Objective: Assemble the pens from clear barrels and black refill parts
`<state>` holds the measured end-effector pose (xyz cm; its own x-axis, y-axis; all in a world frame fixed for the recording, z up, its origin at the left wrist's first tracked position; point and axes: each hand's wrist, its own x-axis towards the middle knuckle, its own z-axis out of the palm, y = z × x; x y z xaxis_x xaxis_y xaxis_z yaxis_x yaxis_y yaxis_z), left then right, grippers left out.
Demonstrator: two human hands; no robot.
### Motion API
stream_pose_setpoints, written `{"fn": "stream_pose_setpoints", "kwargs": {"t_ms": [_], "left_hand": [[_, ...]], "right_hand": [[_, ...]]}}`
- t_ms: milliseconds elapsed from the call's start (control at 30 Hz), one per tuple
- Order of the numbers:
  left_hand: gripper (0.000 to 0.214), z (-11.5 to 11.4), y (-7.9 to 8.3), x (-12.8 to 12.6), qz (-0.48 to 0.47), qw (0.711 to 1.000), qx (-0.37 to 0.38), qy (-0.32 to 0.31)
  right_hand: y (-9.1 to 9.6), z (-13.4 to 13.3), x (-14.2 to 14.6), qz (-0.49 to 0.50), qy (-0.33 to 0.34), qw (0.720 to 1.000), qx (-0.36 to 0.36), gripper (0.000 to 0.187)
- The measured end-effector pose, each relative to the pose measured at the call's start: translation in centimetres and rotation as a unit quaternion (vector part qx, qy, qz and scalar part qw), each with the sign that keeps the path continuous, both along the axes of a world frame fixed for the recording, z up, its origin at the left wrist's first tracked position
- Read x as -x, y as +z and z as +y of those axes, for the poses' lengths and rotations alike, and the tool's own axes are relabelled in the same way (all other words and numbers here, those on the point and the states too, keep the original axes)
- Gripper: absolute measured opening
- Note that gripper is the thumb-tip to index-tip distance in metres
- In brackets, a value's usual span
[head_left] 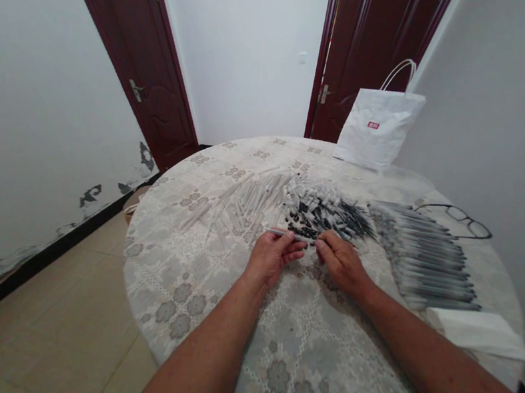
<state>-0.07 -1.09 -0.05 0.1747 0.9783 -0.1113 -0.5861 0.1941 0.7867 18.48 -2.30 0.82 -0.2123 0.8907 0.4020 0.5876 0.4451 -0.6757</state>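
Note:
Between my two hands, over the near edge of a heap of pen parts, is a slim pen [303, 238] tilted down to the right. My left hand [276, 256] pinches its barrel between thumb and fingers, the other fingers curled beneath. At the pen's right end, my right hand [341, 260] has its thumb and forefinger closed on the tip; exactly what they grip there is hidden. Just beyond the hands lie small black pieces, white caps [315, 190] and dark refills [355, 221]. Clear pen barrels [248, 202] are spread farther left.
Rows of grey-and-black pens [428, 255] lie at the right, beside eyeglasses [467, 221] and a folded white paper [479, 331]. A white paper bag [380, 128] stands at the back right. Under everything is a round table with a patterned tablecloth [174, 273].

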Motion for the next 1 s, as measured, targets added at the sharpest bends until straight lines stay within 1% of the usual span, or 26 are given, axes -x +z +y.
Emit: {"fn": "stream_pose_setpoints", "kwargs": {"t_ms": [133,200,300,400,467,533,567,600,633,700,733,800,867,933,1000], "left_hand": [[0.021,0.0,0.1,0.0,0.003,1.0,-0.002,-0.001],[0.023,0.0,0.1,0.1,0.015,1.0,-0.005,-0.001],[0.025,-0.1,0.2,0.1,0.057,0.998,-0.021,0.004],[0.026,-0.3,0.2,0.0,0.109,0.993,-0.043,0.009],[0.025,-0.3,0.3,0.2,0.152,0.987,-0.056,0.001],[0.024,0.0,0.5,1.0,0.222,0.972,-0.073,0.003],[0.022,0.2,0.7,1.6,0.267,0.96,-0.083,0.017],[0.021,0.4,0.8,2.4,0.313,0.944,-0.096,0.044],[0.018,0.8,1.0,3.2,0.357,0.924,-0.106,0.089],[0.014,1.5,1.1,4.8,0.412,0.89,-0.104,0.165],[0.014,1.9,1.1,5.4,0.431,0.878,-0.1,0.184],[0.015,2.6,1.1,6.0,0.469,0.859,-0.104,0.178],[0.017,3.2,1.0,5.7,0.522,0.83,-0.124,0.151],[0.02,3.6,1.1,4.8,0.589,0.78,-0.165,0.128],[0.023,3.8,1.3,3.6,0.658,0.718,-0.2,0.103]], "right_hand": [[-0.2,0.0,0.0,0.029,0.011,0.999,0.04,0.033],[-0.3,0.1,-0.1,0.032,0.014,0.998,0.042,0.033],[-0.3,0.3,-0.1,0.01,0.007,1.0,-0.009,0.023],[-0.4,0.5,-0.1,-0.033,0.023,0.997,-0.065,0.022],[-0.5,0.7,-0.3,-0.058,0.039,0.994,-0.079,0.021],[-0.7,0.9,-0.7,-0.075,0.032,0.993,-0.082,0.022],[-0.8,1.1,-1.0,-0.079,0.018,0.993,-0.081,0.023],[-0.8,1.3,-1.2,-0.079,-0.003,0.994,-0.08,0.025],[-0.9,1.5,-1.5,-0.078,-0.027,0.993,-0.079,0.026],[-1.0,2.0,-2.1,-0.073,-0.071,0.992,-0.08,0.028],[-1.1,2.2,-2.4,-0.073,-0.088,0.99,-0.081,0.029],[-1.2,2.6,-2.7,-0.075,-0.109,0.988,-0.081,0.03],[-1.3,2.8,-2.9,-0.078,-0.117,0.987,-0.08,0.03],[-1.4,2.9,-2.9,-0.081,-0.12,0.986,-0.082,0.03],[-1.4,2.8,-2.9,-0.08,-0.12,0.986,-0.089,0.03]]}}
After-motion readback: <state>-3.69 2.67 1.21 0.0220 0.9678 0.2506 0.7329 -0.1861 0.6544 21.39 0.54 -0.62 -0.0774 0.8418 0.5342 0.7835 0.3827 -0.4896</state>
